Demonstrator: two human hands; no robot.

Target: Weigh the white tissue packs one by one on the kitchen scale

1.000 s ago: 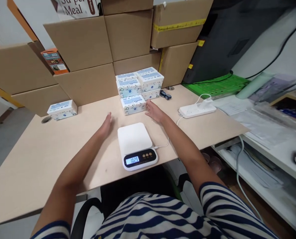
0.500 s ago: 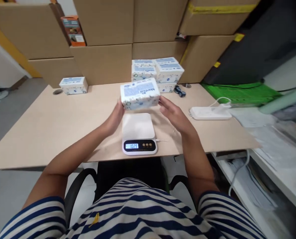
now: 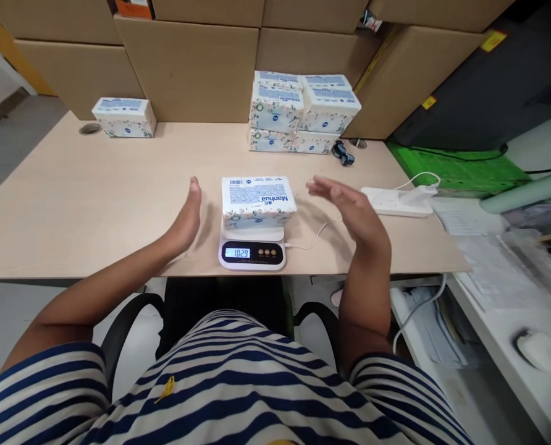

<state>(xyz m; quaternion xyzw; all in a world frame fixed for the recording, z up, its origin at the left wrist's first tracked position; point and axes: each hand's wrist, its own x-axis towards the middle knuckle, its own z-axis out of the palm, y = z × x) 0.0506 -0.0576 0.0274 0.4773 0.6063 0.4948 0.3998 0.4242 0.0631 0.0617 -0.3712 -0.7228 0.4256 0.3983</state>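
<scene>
A Manhua pack [image 3: 257, 203] hides most of the weighing plate [image 3: 253, 234] of a white scale [image 3: 252, 262], with lettering beneath the scale's buttons [image 3: 267, 252] and the pack's finest print too small to read. Right of the scale, the right hand [image 3: 355, 213] covers part of a power strip [image 3: 391, 203]; farther right of it, a white object [image 3: 537, 351] blurs beyond naming. Beyond the scale, front packs in a stack [image 3: 326, 115] mask those behind. Beyond it to the left, the top edge crops an orange box [image 3: 134, 8]. Nearer than the scale, a striped shirt [image 3: 238, 383] runs off the bottom edge.
</scene>
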